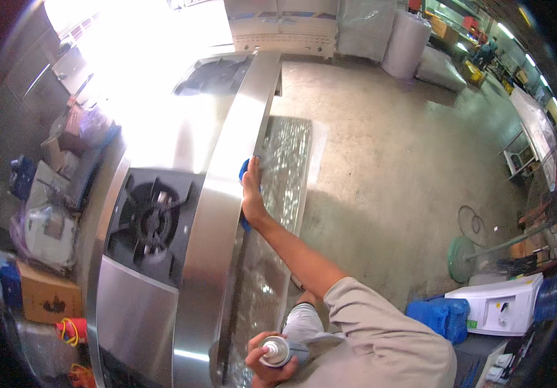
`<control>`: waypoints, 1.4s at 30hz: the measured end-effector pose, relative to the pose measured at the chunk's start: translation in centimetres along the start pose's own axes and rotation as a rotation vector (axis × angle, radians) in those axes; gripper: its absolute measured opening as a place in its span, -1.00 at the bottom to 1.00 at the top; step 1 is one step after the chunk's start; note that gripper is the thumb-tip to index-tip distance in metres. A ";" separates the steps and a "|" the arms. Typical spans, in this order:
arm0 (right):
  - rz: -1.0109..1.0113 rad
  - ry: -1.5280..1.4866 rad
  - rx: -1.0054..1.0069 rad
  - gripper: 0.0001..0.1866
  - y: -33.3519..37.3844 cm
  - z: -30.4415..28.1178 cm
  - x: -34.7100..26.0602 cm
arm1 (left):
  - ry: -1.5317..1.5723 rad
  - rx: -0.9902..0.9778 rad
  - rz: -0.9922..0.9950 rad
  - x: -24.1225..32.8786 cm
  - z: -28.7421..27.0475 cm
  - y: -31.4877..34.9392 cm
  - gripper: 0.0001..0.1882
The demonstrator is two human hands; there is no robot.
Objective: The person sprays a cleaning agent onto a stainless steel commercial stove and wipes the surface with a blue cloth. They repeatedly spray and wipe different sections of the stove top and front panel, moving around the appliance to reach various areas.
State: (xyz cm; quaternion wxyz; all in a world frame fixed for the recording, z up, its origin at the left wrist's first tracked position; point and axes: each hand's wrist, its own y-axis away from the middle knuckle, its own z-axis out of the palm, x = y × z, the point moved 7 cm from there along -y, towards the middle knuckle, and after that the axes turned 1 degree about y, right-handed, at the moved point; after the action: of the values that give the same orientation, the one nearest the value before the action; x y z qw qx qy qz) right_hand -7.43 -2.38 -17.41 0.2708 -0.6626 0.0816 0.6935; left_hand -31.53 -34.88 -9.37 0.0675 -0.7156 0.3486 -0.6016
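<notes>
Stainless steel fills my view: a long cooker unit (162, 304) with a gas burner (152, 216) set in its top, its long axis running away from me toward the glare at the upper left. My right hand (251, 194) is stretched out along the front edge band, palm flat, pressing a blue cloth (245, 169) against the metal; the fingers are laid over the cloth rather than clenched, with the cloth showing above and below the hand. My left hand (262, 365) sits low and close to my body, fingers wrapped round a spray can (276, 351), nozzle end up toward the camera. The can lies well apart from the cloth, nearer me along the same edge. So the right hand is the one at the steel, and I judge any wiping stroke would run lengthwise along the band. Concrete floor (388, 161) lies to the right.
</notes>
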 end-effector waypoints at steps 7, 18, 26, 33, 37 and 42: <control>-0.035 0.112 0.071 -0.19 -19.3 -7.8 1.2 | 0.142 0.123 0.035 -8.0 7.5 -18.1 -0.18; -0.093 0.052 0.103 -0.20 -52.5 -18.2 9.8 | -0.058 0.045 -0.041 -15.7 18.9 -39.2 -0.13; 0.086 0.074 0.037 -0.14 -57.6 -20.8 21.1 | -0.151 0.002 -0.274 -18.9 26.0 -50.2 -0.18; 0.337 0.026 0.118 -0.18 -55.6 -22.2 33.7 | -0.223 -0.003 -0.378 -20.4 29.2 -54.6 -0.20; 0.280 -0.063 0.097 -0.16 -55.6 -20.5 31.4 | -0.291 0.023 -0.413 -20.9 29.2 -53.7 -0.20; 0.011 -0.130 0.032 -0.18 -56.3 -20.4 17.0 | -0.272 0.048 -0.412 -20.4 30.4 -55.5 -0.19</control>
State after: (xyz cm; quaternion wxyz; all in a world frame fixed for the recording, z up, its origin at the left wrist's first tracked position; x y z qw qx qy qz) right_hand 38.12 39.80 -22.16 0.2822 -0.6114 0.0786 0.7351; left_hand 18.60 8.65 -5.47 0.0069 -0.8441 0.1687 -0.5089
